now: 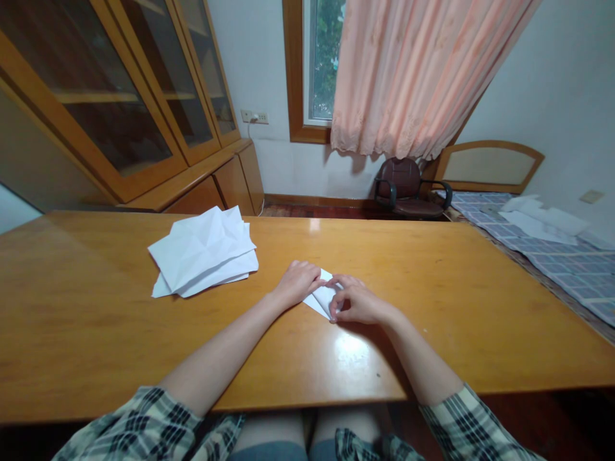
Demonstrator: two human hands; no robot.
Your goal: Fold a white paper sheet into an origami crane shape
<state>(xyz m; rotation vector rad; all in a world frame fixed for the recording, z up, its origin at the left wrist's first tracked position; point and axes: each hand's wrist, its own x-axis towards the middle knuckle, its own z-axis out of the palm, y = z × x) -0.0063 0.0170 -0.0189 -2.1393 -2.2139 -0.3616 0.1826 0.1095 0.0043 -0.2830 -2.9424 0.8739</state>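
Note:
A small folded white paper (323,299) lies on the wooden table (456,301) in front of me. My left hand (298,282) rests curled on its left part, fingers pressed down on it. My right hand (358,302) pinches the paper's right edge, fingertips pushed against the fold. The two hands almost touch over the paper, which they mostly hide.
A pile of creased white paper sheets (204,253) lies on the table to the left. Behind stand a glass-door wooden cabinet (120,96), a dark chair (408,189) under a pink curtain (423,70), and a bed (552,250) with papers at the right.

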